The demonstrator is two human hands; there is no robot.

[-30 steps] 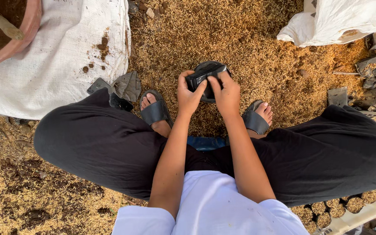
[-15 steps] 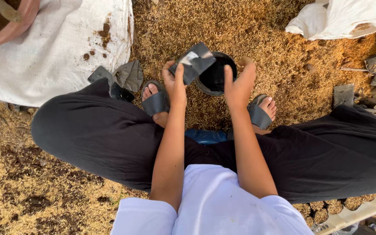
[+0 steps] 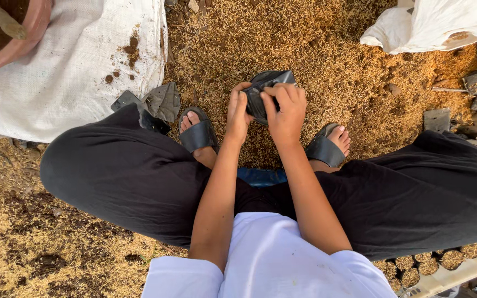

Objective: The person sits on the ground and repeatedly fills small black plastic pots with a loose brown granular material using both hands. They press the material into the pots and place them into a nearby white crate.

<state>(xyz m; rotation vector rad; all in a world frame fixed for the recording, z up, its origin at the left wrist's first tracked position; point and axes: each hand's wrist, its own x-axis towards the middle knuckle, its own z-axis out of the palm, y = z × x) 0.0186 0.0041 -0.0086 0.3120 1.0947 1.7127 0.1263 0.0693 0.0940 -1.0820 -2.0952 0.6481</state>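
Note:
I squat over ground covered in rice husk (image 3: pixel 282 38). Both hands hold a small black plastic nursery bag (image 3: pixel 267 83) in front of me, between my sandalled feet. My left hand (image 3: pixel 239 113) grips its left side, fingers curled over the rim. My right hand (image 3: pixel 285 113) covers its right side and front, so most of the bag is hidden. The bag looks folded together, its mouth not visible.
A white woven sack (image 3: pixel 78 72) lies at the left with soil crumbs and a pink basin (image 3: pixel 26 38) of soil holding a stick. Flat black bags (image 3: pixel 153 102) lie by my left foot. Another white sack (image 3: pixel 437 22) sits top right, a seedling tray (image 3: pixel 443 273) bottom right.
Half a second ago the hands were apart, stretching the bag's mouth open. Now they have come together and the bag is pressed shut between them.

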